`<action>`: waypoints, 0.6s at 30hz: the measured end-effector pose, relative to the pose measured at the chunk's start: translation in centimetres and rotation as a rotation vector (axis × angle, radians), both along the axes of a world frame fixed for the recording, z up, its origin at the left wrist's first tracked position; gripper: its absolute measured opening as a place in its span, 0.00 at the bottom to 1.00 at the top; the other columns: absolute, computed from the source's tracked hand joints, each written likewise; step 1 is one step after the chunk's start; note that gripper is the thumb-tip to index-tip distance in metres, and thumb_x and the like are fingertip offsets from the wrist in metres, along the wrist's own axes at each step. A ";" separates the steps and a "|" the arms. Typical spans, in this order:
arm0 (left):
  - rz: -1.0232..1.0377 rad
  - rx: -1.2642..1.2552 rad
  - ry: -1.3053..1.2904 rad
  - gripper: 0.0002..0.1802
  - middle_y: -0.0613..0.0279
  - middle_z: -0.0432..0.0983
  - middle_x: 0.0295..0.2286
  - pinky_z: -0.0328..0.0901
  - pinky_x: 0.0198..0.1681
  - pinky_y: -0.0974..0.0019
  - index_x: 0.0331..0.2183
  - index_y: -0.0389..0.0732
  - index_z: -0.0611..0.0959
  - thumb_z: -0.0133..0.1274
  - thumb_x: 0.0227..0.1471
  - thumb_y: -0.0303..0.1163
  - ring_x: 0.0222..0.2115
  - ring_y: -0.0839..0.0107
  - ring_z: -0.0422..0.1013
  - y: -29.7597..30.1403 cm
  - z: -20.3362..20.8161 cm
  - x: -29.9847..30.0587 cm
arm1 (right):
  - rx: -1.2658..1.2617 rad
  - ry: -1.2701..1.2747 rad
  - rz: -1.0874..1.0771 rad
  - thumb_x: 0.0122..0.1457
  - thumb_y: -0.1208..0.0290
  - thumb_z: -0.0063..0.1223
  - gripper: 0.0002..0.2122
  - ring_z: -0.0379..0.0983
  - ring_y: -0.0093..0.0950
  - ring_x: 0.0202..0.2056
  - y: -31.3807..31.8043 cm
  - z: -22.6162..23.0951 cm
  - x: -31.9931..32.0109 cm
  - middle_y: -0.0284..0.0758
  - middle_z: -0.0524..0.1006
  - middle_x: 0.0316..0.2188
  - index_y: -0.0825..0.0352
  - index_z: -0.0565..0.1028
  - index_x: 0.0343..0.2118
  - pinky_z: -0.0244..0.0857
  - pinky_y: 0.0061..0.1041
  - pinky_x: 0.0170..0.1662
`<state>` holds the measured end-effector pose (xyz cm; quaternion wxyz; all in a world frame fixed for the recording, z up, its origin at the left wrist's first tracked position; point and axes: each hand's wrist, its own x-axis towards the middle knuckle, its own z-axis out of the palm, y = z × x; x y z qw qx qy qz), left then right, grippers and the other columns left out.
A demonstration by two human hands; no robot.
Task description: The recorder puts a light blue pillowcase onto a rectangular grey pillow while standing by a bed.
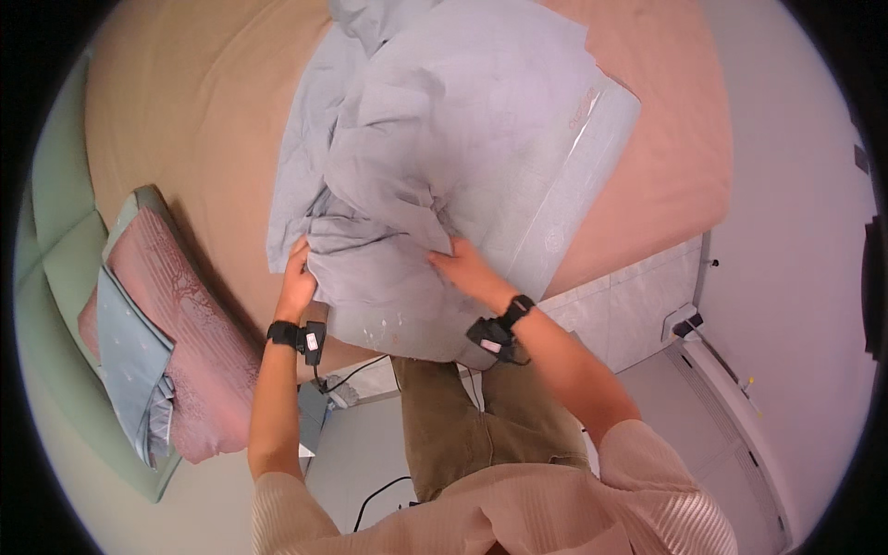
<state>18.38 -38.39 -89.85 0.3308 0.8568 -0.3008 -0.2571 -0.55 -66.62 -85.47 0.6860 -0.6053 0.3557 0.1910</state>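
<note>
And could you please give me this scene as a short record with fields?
Left hand: touching the cloth at its left edge; grip unclear
Right hand: on the cloth, nearer its middle; grip unclear
Cloth: pale blue-grey, rumpled, lying on the bed
Bed: orange-tan cover
Pillow: pink, left of the cloth, partly under blue fabric
Headboard: green
Wrists: black straps

beyond the right hand (464, 268), the pale blue cloth (518, 120) is running past the top edge; far to that hand's right, a dark object (872, 287) is being cut off by the rim.
</note>
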 end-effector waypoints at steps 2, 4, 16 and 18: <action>0.267 -0.273 0.751 0.06 0.60 0.71 0.33 0.58 0.46 0.70 0.26 0.35 0.74 0.42 0.42 0.22 0.36 0.68 0.65 -2.1 2.2 1.5 | -0.030 0.039 -0.043 0.56 0.65 0.53 0.18 0.74 0.30 0.32 -3.5 1.5 -0.5 0.43 0.78 0.30 0.79 0.73 0.40 0.66 0.29 0.38; 0.222 -0.372 0.788 0.04 0.71 0.61 0.25 0.54 0.38 0.76 0.22 0.40 0.66 0.36 0.41 0.20 0.30 0.78 0.57 -7.6 6.8 2.6 | 0.014 0.048 -0.060 0.57 0.67 0.52 0.15 0.72 0.23 0.30 -8.0 2.3 -1.6 0.36 0.78 0.28 0.76 0.75 0.39 0.65 0.24 0.35; -0.877 0.590 0.375 0.27 0.41 0.75 0.35 0.67 0.43 0.58 0.49 0.41 0.76 0.55 0.48 0.43 0.39 0.47 0.72 -19.0 13.2 -2.7 | 0.086 0.149 -0.011 0.61 0.62 0.51 0.15 0.68 0.15 0.31 -24.9 7.8 -7.5 0.26 0.76 0.29 0.71 0.77 0.37 0.64 0.19 0.35; -0.791 0.465 0.380 0.23 0.43 0.72 0.46 0.64 0.50 0.58 0.46 0.38 0.78 0.54 0.48 0.39 0.47 0.50 0.69 -21.4 12.8 -1.9 | 0.027 0.089 -0.087 0.62 0.59 0.50 0.16 0.68 0.15 0.31 -28.0 7.9 -7.5 0.26 0.76 0.29 0.71 0.76 0.38 0.64 0.20 0.36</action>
